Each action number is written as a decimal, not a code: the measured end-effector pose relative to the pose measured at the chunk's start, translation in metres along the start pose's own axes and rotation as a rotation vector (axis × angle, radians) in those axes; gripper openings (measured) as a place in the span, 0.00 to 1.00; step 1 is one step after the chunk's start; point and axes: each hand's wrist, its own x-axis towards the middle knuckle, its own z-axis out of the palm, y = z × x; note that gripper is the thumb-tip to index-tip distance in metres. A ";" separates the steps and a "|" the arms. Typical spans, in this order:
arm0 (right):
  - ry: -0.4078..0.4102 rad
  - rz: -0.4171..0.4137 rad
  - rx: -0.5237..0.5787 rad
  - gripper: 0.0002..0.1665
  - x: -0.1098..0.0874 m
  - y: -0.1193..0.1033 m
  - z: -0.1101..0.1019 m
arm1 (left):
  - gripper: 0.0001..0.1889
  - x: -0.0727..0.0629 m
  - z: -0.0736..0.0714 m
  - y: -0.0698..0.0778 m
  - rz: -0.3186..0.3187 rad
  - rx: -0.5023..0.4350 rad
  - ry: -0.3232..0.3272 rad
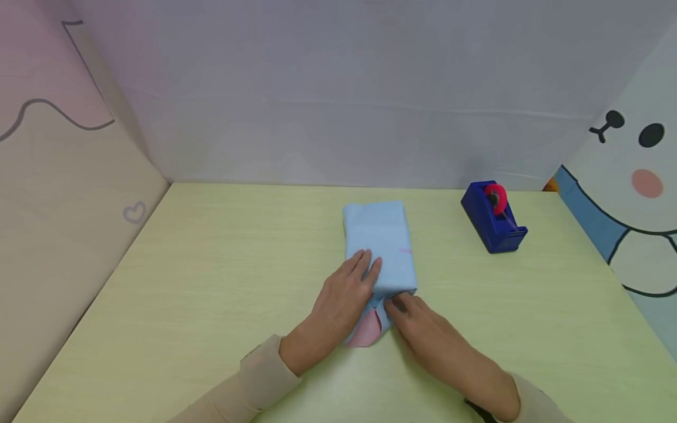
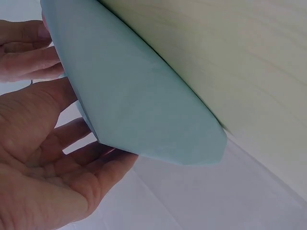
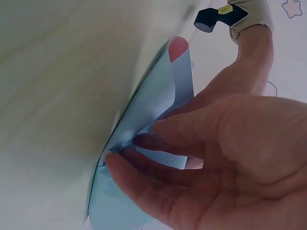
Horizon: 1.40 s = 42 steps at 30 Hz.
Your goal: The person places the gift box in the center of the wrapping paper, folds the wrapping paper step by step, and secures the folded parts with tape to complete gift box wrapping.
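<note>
A box-shaped package (image 1: 378,235) wrapped in light blue paper lies on the table in front of me. At its near end a paper flap with a pink inner side (image 1: 367,330) sticks out toward me. My left hand (image 1: 341,296) rests on the package's near left part, fingers extended over the top. At the near right corner, my right hand (image 1: 425,332) presses bent fingertips into the folded paper. The right wrist view shows these fingertips at the crease of the flap (image 3: 148,103). In the left wrist view, the package's smooth blue side (image 2: 139,91) fills the middle.
A dark blue tape dispenser (image 1: 489,220) with a pink-red roll stands at the back right of the pale yellow-green table (image 1: 238,252). Printed cloth panels (image 1: 370,106) rise behind the table and along both sides.
</note>
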 end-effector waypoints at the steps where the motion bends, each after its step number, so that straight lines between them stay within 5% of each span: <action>1: 0.002 0.000 0.002 0.18 0.000 0.000 0.000 | 0.24 0.000 0.000 0.000 0.001 0.001 0.004; 12: -0.010 -0.036 -0.006 0.17 0.002 0.001 0.002 | 0.22 0.001 0.001 -0.001 0.013 0.007 0.017; 21: -0.036 -0.043 -0.010 0.21 0.001 0.002 0.003 | 0.19 0.000 0.005 0.003 0.050 0.174 -0.001; 42: -0.021 -0.063 -0.033 0.25 -0.004 0.001 0.009 | 0.20 -0.001 0.005 0.002 0.056 0.116 -0.011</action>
